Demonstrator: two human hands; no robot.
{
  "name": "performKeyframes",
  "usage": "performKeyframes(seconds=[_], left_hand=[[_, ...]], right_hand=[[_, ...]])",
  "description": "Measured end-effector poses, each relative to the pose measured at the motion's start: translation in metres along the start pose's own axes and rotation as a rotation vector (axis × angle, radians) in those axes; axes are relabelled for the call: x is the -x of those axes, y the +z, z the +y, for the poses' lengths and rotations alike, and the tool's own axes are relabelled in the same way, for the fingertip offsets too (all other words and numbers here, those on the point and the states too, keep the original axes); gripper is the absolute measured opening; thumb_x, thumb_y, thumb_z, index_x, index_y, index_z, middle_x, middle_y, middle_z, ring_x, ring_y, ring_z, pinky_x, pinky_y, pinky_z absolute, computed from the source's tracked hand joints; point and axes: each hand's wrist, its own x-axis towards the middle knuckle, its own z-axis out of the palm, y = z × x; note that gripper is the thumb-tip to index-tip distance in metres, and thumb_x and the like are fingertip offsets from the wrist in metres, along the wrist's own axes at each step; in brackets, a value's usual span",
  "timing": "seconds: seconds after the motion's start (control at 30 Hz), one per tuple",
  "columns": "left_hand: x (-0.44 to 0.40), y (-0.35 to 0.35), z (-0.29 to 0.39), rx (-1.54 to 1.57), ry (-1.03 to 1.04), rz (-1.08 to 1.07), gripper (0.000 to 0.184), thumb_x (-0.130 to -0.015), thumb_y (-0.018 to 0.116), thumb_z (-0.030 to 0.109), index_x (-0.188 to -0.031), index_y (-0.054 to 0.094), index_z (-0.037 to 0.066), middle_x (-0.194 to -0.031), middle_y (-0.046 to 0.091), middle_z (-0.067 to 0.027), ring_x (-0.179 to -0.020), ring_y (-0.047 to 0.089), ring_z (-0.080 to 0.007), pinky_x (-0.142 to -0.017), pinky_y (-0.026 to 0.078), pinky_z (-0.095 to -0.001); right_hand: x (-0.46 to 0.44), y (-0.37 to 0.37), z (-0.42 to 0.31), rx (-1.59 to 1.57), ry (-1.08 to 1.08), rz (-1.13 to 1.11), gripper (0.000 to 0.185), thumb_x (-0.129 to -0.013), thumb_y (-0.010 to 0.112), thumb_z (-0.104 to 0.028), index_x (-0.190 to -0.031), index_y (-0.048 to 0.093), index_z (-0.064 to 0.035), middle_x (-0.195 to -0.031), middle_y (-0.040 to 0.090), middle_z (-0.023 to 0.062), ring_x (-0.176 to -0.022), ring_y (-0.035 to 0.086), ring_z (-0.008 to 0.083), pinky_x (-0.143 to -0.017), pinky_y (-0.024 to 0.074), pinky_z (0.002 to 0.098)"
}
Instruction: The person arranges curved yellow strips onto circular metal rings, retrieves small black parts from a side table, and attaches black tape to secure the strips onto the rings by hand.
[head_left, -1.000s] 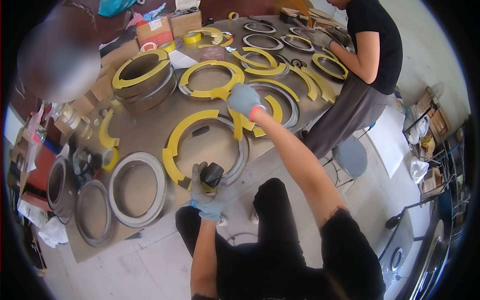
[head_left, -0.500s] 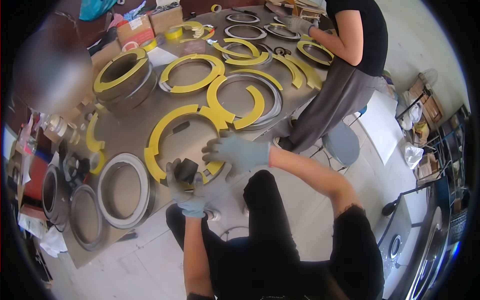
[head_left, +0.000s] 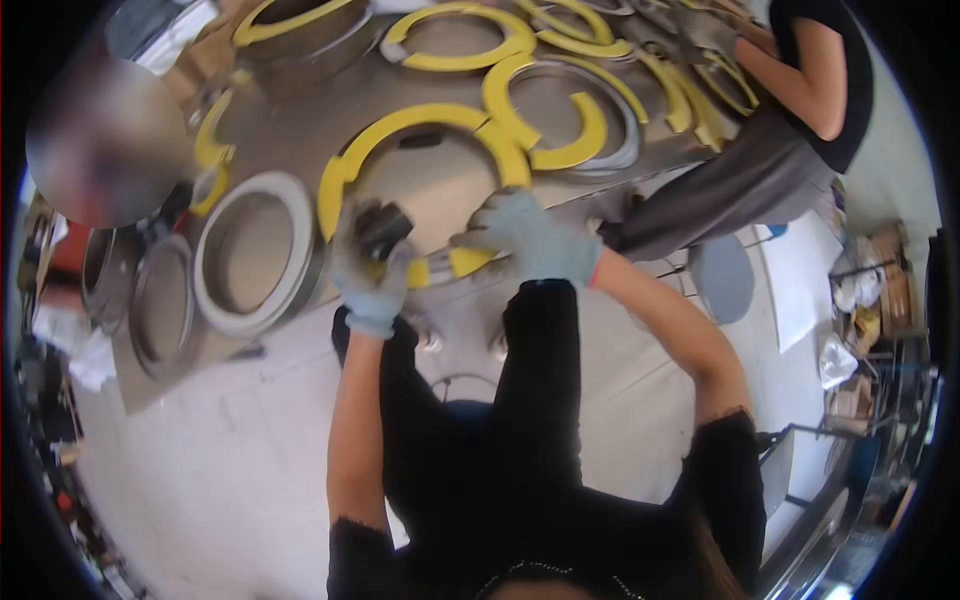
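Note:
My left hand (head_left: 366, 280), in a grey-blue work glove, grips a dark black block-like object (head_left: 383, 230) between thumb and fingers; its exact kind is unclear. That hand is at the near left of a large ring (head_left: 440, 270) lined with yellow curved strips (head_left: 420, 115). My right hand (head_left: 525, 240), gloved too, reaches over the ring's near right side with fingers stretched leftward and partly spread. Nothing shows in it; whether it touches the ring is hidden. A small dark piece (head_left: 420, 142) lies inside the ring at the far side.
Several more rings lie on the metal table (head_left: 295, 120), including a bare grey ring (head_left: 255, 250) at left and a yellow-lined ring (head_left: 458, 38) farther back. Loose yellow strips (head_left: 680, 95) are at the right. A co-worker (head_left: 790, 110) stands there beside a grey stool (head_left: 722, 278).
The view has tilted down and shifted, so the table sits higher in the picture. My left hand still holds the black object. The right hand stays near the ring's right side.

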Motion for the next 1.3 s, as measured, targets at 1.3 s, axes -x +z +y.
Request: performKeyframes(seconds=[1.3], left_hand=[[0.004, -0.031, 0.038, -0.098, 0.331, -0.236, 0.111, -0.066, 0.079, -0.003, -0.156, 0.016, 0.010, -0.130, 0.058, -0.0238, -0.111, 0.064, -0.0360, -0.093, 0.052, -0.0397]], right_hand=[[-0.063, -0.018, -0.120, -0.553, 0.451, 0.554, 0.044, -0.071, 0.078, -0.006, -0.114, 0.070, -0.0118, -0.123, 0.060, 0.0144, -0.116, 0.056, 0.0317, -0.099, 0.0429, 0.0412]])
